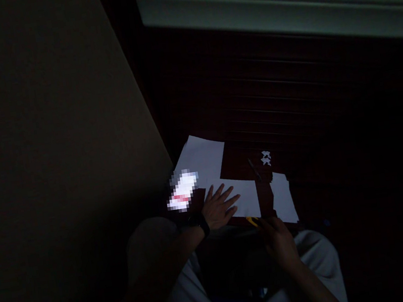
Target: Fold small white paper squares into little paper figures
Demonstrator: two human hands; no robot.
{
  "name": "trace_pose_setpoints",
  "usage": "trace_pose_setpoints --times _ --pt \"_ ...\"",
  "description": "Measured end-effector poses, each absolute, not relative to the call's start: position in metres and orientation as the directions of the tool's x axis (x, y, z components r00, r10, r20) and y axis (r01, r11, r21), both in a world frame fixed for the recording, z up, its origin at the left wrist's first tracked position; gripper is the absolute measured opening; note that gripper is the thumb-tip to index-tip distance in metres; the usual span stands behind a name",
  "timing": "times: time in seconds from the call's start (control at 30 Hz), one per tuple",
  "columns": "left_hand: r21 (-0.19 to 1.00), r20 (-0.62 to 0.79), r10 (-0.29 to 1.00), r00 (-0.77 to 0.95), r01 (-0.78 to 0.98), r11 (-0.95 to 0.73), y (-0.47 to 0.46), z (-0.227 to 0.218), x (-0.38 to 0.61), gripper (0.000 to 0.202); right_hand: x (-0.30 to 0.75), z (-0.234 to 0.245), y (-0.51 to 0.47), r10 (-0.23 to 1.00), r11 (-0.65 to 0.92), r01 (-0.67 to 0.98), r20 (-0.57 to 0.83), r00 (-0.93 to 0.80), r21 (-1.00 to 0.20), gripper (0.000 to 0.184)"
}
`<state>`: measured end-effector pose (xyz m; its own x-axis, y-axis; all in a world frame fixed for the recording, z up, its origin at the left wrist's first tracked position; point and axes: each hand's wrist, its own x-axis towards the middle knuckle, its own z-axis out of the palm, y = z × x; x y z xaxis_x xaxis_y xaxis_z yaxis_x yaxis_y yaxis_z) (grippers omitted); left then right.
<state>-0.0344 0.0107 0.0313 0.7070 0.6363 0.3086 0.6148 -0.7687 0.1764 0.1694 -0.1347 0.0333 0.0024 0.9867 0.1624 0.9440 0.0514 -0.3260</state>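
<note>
My left hand lies flat with fingers spread on a white sheet of paper near the table's front edge. A dark watch or band is around the left wrist. My right hand is closed around what looks like a yellow-and-black utility knife, at the sheet's lower right corner. In the dim light its blade cannot be made out, nor whether it touches the paper. Further right lies a narrower stack of white paper with uneven edges.
Another white sheet lies at the back left of the dark table. A bright, pixelated phone-like screen is left of my hand. A thin pen-like object and several paper scraps lie behind. A wall borders the left side.
</note>
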Motion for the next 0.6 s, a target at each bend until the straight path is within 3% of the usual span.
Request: trace_pose_setpoints --times 0.6 --pt "0.181 0.299 0.632 0.714 0.608 -0.773 0.011 0.030 -0.036 0.050 0.176 0.024 -0.136 0.982 0.086 0.942 0.186 -0.026 -0.323 0.052"
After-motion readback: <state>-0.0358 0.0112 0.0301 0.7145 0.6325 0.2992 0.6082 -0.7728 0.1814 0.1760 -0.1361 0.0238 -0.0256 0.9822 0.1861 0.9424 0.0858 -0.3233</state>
